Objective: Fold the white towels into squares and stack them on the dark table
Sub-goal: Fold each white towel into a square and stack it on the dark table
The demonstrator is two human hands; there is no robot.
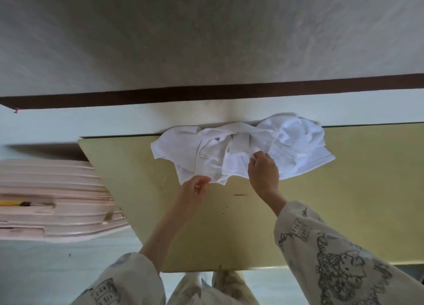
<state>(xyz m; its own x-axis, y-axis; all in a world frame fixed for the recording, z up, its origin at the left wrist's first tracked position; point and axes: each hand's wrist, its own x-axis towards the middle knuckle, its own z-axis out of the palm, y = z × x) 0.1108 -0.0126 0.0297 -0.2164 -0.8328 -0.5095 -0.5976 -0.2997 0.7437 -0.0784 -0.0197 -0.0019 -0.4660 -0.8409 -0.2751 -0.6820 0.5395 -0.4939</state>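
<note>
At the table's far edge, both hands pinch a rumpled, unfolded heap of white towels.

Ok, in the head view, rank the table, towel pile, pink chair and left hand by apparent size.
1. Table
2. Towel pile and pink chair: look alike, unranked; the chair is cut off by the frame edge
3. Left hand

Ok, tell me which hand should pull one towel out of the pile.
Probably the right hand: its fingers already pinch cloth mid-pile. The left hand only reaches the near edge.
</note>
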